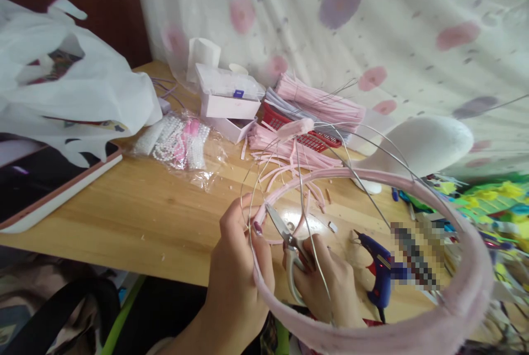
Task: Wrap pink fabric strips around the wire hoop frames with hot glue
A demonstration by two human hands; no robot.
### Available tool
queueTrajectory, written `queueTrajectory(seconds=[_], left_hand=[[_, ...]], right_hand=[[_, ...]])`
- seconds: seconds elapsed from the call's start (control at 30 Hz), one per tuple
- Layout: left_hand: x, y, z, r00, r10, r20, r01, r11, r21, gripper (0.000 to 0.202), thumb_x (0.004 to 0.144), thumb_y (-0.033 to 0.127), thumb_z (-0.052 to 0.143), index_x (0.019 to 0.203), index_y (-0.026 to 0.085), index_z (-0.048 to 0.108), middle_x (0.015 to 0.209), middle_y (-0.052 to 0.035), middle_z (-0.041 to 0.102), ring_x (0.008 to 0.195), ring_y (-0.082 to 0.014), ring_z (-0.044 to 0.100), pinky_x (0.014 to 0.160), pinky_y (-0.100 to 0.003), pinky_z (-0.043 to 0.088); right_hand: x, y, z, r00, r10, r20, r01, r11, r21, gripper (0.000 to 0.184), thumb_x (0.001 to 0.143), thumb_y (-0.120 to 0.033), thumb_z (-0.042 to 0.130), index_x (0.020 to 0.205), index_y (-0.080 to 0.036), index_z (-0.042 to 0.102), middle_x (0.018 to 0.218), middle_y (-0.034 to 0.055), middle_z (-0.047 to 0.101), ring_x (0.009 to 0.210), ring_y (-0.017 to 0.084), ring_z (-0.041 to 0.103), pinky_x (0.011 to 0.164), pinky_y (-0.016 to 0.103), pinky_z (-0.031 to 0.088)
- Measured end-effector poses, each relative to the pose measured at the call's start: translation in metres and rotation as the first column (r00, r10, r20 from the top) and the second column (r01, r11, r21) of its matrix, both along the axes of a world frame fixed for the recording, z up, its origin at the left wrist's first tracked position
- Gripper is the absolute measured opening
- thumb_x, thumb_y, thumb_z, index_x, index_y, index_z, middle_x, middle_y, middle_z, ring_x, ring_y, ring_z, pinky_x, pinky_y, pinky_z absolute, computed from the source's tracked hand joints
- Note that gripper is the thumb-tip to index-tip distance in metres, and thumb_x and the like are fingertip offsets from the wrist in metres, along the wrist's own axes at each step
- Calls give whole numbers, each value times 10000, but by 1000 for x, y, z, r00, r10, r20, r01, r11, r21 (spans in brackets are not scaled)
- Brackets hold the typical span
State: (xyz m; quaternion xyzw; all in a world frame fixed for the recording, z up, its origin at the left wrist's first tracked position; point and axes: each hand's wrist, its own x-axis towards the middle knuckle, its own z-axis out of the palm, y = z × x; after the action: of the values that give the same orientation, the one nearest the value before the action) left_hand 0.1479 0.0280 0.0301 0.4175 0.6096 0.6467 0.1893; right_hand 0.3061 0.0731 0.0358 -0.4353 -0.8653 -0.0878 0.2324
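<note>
My left hand (pixel 242 267) pinches the left side of a large pink fabric-wrapped ring (pixel 475 256). Thin bare wires arch up from the ring to a small pink piece (pixel 296 130) above it. In my right hand (pixel 330 283) is a pair of scissors (pixel 291 242) with pale handles. The scissor tip touches or nearly touches the ring beside my left thumb. Whether the blades are around any part of it I cannot tell. A pink strip (pixel 303 217) hangs in a loop behind the scissors.
Right of my hands lies a blue glue gun (pixel 380 269). Pink pipe cleaners (pixel 318 104), a red basket (pixel 275 118), white boxes (pixel 231 104) and bagged beads (pixel 179 140) stand at the back. A white foam form (pixel 421 145) is behind the ring; a tablet (pixel 61 184) and plastic bag (pixel 103 79) are left.
</note>
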Motion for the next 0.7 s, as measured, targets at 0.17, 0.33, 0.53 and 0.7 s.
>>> queueTrajectory(seconds=[0.17,0.33,0.53,0.7], left_hand=[[1,0,0,1000,-3,18,2,1000,11,428,978,160,459,1393,213,365,1061,-102,693,813,-206,733,782,-407,620],[2,1,6,997,-14,77,14,1000,12,410,978,145,447,1376,204,375,1085,-118,689,888,-210,735,788,-392,623],[4,3,4,989,-27,147,12,995,100,436,966,182,491,1384,181,365,1004,-104,671,813,-212,727,701,-369,632],[5,3,2,985,-44,167,29,995,94,476,957,193,520,1403,180,355,988,-94,670,721,-187,709,685,-365,633]], right_hand=[[-1,-2,2,1000,-7,-23,7,1000,-9,228,900,-284,543,707,-242,429,485,-93,448,387,83,384,435,193,338],[-2,-1,1,997,-7,-71,1,997,-80,238,922,-325,562,733,-243,443,499,-89,477,391,89,423,435,191,358],[-6,0,6,999,-10,-52,7,999,-49,298,949,-392,563,735,-248,413,494,-78,499,368,101,459,421,216,344],[-7,1,9,999,-17,-32,16,998,-55,264,931,-361,549,731,-252,415,465,-83,485,354,108,461,404,217,331]])
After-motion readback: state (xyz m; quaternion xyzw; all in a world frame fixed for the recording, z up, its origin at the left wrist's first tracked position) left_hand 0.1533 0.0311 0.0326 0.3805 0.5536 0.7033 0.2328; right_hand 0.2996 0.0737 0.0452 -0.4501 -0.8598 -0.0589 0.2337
